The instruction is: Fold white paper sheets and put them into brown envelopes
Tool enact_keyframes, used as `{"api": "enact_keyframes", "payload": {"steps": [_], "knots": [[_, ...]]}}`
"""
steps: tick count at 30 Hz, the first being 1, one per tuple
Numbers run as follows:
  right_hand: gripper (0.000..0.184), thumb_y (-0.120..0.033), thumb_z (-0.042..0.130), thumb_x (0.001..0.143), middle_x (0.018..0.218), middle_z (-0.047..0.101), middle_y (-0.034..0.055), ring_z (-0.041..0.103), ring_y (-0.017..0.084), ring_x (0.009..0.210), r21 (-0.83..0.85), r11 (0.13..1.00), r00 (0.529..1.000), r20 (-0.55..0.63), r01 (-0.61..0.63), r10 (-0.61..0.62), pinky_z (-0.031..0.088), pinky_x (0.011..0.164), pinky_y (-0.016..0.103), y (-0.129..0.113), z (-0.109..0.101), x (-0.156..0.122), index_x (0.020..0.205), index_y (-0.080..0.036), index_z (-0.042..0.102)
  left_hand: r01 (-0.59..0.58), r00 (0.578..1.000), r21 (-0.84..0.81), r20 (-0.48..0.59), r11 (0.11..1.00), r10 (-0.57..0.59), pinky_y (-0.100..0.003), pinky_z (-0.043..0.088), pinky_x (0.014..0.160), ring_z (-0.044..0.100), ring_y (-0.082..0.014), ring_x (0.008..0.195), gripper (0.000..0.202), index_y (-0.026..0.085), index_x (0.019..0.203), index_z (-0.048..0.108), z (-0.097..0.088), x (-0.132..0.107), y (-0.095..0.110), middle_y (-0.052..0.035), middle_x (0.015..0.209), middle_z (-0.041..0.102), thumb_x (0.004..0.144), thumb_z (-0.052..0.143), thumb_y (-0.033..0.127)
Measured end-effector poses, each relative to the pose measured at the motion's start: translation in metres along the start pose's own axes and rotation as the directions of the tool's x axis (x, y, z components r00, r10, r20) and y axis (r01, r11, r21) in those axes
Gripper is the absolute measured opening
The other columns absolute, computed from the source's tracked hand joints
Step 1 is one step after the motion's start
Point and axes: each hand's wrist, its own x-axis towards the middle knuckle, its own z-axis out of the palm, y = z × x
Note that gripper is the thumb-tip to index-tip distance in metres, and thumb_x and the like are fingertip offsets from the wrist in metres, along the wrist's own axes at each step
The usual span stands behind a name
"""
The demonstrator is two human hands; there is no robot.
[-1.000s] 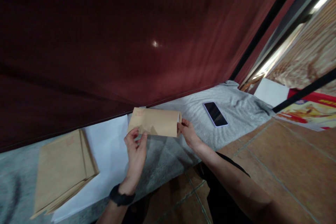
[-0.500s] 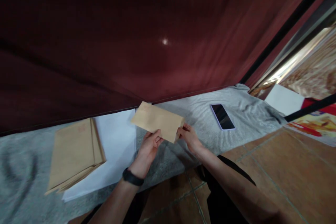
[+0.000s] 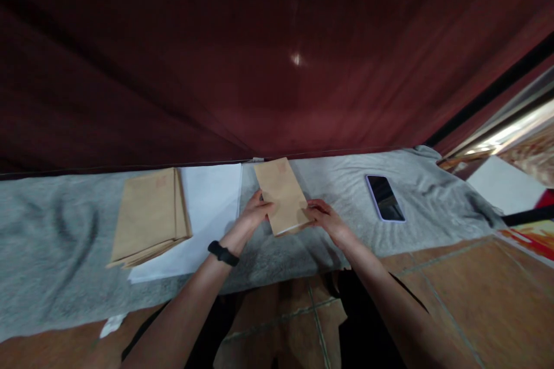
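Observation:
Between my two hands is a brown paper envelope (image 3: 283, 193), its lower end showing a white edge at the opening. My left hand (image 3: 256, 210) grips its left side, thumb on top and fingers beneath. At the lower right corner my right hand (image 3: 324, 218) pinches the edge, its fingertips partly hidden. To the left lies a stack of brown envelopes (image 3: 147, 213), overlapping white paper sheets (image 3: 212, 202). A dark wristband sits on my left wrist.
A phone in a purple case (image 3: 385, 198) lies on the grey cloth (image 3: 346, 179) to the right. Behind the cloth hangs a dark red fabric (image 3: 259, 69). Tiled floor (image 3: 459, 288) runs in front, and a white scrap (image 3: 113, 324) lies near the cloth's left front edge.
The envelope has turned from lying slantwise to pointing away from me, with its open end toward me. Both hands still hold it. The view has shifted somewhat.

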Motion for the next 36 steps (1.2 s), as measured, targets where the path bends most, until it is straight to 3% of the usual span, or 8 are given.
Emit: {"api": "enact_keyframes", "payload": {"steps": [2, 6, 10, 15, 18, 23, 27, 36], "knots": [[0.028, -0.033, 0.061, 0.08, 0.09, 0.07, 0.0041, 0.067, 0.021, 0.084, -0.233, 0.96, 0.986, -0.021, 0.155, -0.165, 0.056, 0.076, 0.034, 0.007, 0.002, 0.001, 0.105, -0.02, 0.065, -0.001, 1.0, 0.04, 0.02, 0.999, 0.0, -0.025, 0.049, 0.059, 0.067, -0.0183, 0.066, 0.065, 0.02, 0.126, 0.058, 0.0, 0.004, -0.005, 0.0003, 0.078, 0.072, 0.064, 0.073, 0.01], [0.04, -0.023, 0.052, 0.091, 0.128, 0.063, 0.0122, 0.063, 0.025, 0.114, -0.587, 0.675, 0.872, 0.118, 0.447, -0.475, 0.052, 0.1, 0.042, 0.009, 0.007, -0.005, 0.131, -0.021, 0.057, -0.12, 0.992, 0.371, 0.006, 0.921, 0.127, -0.025, 0.049, 0.064, 0.067, -0.0175, 0.07, 0.07, 0.018, 0.142, 0.046, 0.0, 0.009, -0.01, 0.0011, 0.08, 0.071, 0.074, 0.062, 0.009], [0.049, -0.025, 0.048, 0.098, 0.155, 0.044, 0.0138, 0.043, 0.025, 0.142, -0.682, 0.421, 0.773, 0.352, 0.598, -0.529, 0.042, 0.114, 0.046, 0.013, 0.02, -0.013, 0.147, -0.019, 0.045, -0.208, 0.955, 0.769, 0.024, 0.605, 0.297, -0.031, 0.052, 0.079, 0.068, -0.0196, 0.083, 0.068, 0.016, 0.15, 0.038, 0.001, 0.007, -0.007, -0.0034, 0.091, 0.072, 0.084, 0.057, 0.011], [0.053, -0.031, 0.047, 0.101, 0.159, 0.039, 0.016, 0.034, 0.029, 0.148, -0.801, 0.209, 0.773, 0.417, 0.561, -0.478, 0.032, 0.12, 0.051, 0.028, 0.034, -0.019, 0.151, -0.013, 0.042, -0.276, 0.866, 0.936, 0.143, 0.221, 0.479, -0.04, 0.049, 0.101, 0.062, -0.0264, 0.116, 0.052, 0.017, 0.139, 0.052, 0.003, -0.001, -0.007, -0.0126, 0.123, 0.065, 0.087, 0.056, 0.011], [0.054, -0.031, 0.044, 0.102, 0.159, 0.038, 0.0148, 0.033, 0.028, 0.148, -0.821, 0.16, 0.772, 0.422, 0.547, -0.475, 0.031, 0.12, 0.05, 0.033, 0.037, -0.021, 0.152, -0.013, 0.04, -0.384, 0.773, 0.921, 0.279, 0.07, 0.569, -0.044, 0.041, 0.113, 0.048, -0.0274, 0.136, 0.045, 0.015, 0.139, 0.053, 0.008, -0.003, -0.012, -0.0151, 0.145, 0.052, 0.094, 0.049, 0.015], [0.048, -0.03, 0.044, 0.101, 0.155, 0.045, 0.0159, 0.038, 0.028, 0.146, -0.834, 0.146, 0.761, 0.395, 0.531, -0.515, 0.032, 0.119, 0.049, 0.037, 0.04, -0.02, 0.145, -0.011, 0.05, -0.536, 0.71, 0.837, 0.517, -0.109, 0.479, -0.042, 0.029, 0.122, 0.034, -0.0226, 0.148, 0.045, 0.017, 0.145, 0.047, 0.021, 0.004, -0.026, -0.0102, 0.156, 0.045, 0.104, 0.034, 0.029], [0.044, -0.03, 0.048, 0.1, 0.146, 0.056, 0.0163, 0.043, 0.029, 0.143, -0.843, 0.151, 0.771, 0.381, 0.516, -0.511, 0.033, 0.118, 0.05, 0.038, 0.043, -0.018, 0.139, -0.012, 0.056, -0.551, 0.711, 0.808, 0.586, -0.21, 0.389, -0.043, 0.022, 0.124, 0.03, -0.02, 0.15, 0.052, 0.018, 0.152, 0.039, 0.031, 0.035, -0.021, -0.0087, 0.16, 0.04, 0.105, 0.029, 0.038], [0.054, -0.029, 0.046, 0.101, 0.157, 0.042, 0.0153, 0.036, 0.028, 0.147, -0.825, 0.228, 0.8, 0.371, 0.517, -0.472, 0.03, 0.12, 0.05, 0.026, 0.044, -0.023, 0.152, -0.012, 0.04, -0.494, 0.759, 0.829, 0.558, -0.262, 0.335, -0.042, 0.017, 0.125, 0.027, -0.0198, 0.151, 0.056, 0.019, 0.155, 0.036, 0.042, 0.115, 0.013, -0.0064, 0.161, 0.037, 0.104, 0.024, 0.04]]}}
